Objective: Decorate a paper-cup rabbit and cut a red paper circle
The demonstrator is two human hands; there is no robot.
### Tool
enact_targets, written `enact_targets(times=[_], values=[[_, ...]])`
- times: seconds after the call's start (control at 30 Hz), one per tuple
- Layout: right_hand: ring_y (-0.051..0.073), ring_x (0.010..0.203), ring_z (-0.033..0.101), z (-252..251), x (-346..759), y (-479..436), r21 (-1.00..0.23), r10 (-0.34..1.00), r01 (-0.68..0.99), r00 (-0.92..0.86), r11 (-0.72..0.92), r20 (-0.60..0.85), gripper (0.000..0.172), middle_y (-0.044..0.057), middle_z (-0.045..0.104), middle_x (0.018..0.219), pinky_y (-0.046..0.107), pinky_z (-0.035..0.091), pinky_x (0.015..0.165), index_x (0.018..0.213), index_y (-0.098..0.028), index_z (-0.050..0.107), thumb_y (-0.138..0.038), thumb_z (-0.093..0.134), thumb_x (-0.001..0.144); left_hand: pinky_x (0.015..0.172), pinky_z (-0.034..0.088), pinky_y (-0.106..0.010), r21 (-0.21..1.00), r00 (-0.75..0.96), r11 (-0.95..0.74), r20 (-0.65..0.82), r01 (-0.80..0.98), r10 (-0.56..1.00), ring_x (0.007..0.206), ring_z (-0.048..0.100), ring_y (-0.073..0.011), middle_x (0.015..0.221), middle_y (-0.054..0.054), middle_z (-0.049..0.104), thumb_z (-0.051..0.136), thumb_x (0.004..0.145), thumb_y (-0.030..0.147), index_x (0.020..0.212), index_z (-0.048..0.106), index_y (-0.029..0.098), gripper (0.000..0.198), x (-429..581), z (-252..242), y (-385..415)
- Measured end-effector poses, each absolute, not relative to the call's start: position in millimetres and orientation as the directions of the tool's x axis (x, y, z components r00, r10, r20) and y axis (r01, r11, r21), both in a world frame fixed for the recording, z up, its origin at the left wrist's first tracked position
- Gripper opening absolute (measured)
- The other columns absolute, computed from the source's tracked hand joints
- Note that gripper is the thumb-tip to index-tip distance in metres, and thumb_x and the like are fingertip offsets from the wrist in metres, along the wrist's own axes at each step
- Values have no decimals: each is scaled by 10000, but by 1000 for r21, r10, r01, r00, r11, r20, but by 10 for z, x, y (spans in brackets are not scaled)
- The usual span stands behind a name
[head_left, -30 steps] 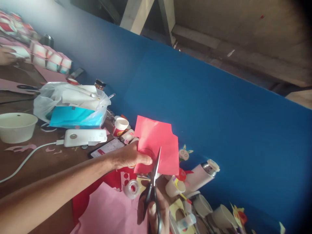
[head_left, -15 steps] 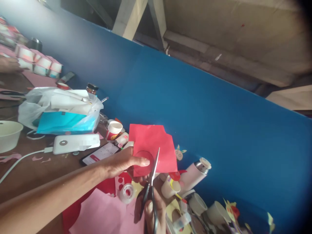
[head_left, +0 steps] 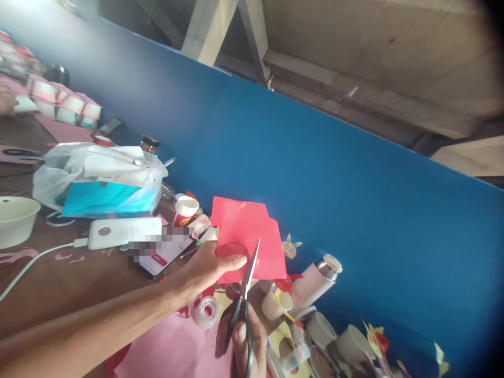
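Note:
My left hand [head_left: 208, 268] pinches a folded red paper sheet [head_left: 248, 239] held up above the table, thumb on a circle outline drawn on it. In my right hand [head_left: 246, 341], low in the view, are black-handled scissors [head_left: 244, 299], fingers through the loops. The blades point up and their tips cut into the paper's lower edge beside the circle. Below lie a pink paper sheet [head_left: 173, 352] and a roll of clear tape [head_left: 207, 310].
A blue partition [head_left: 315, 178] runs behind the brown table [head_left: 59, 283]. On the table sit a plastic bag with a blue box [head_left: 98, 181], white power bank [head_left: 122, 232], phone [head_left: 165, 252], white bowl [head_left: 16, 220], paper cups [head_left: 277, 304], a pink flask [head_left: 315, 281]. Another person's hand [head_left: 6, 100] shows far left.
The view shifted slightly between frames. The red paper turned a little in my left hand while the scissors stayed at its lower edge.

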State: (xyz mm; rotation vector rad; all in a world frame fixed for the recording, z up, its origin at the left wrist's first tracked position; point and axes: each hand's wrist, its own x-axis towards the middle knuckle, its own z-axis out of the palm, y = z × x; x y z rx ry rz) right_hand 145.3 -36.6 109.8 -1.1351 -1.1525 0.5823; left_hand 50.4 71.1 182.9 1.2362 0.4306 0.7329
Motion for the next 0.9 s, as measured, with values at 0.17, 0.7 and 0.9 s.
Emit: enact_targets(times=[0.17,0.7,0.9], values=[[107,333,354,1084,1410,-357,-917,826,164,398,364,399,564,-60,417,368,223,252,355,919,-157,652,-673,513,737,681,481,-317,969,653,113,60,-220,755,768,643,-236,767,-56,684,679,663,392,952,650,130,391,473,1800,755],[110,351,387,1051,1413,-395,-910,825,216,386,355,413,588,-38,471,429,236,291,384,998,-169,647,-680,470,768,622,469,-302,980,651,70,68,-184,756,696,635,-229,594,-33,630,649,646,287,733,658,126,183,486,1834,786],[107,360,389,1077,1420,-387,-914,823,187,397,361,406,605,-34,483,434,233,276,382,970,-145,649,-685,511,733,640,478,-304,976,651,66,88,-208,754,713,635,-225,634,-42,659,644,637,268,737,672,135,169,485,1857,765]])
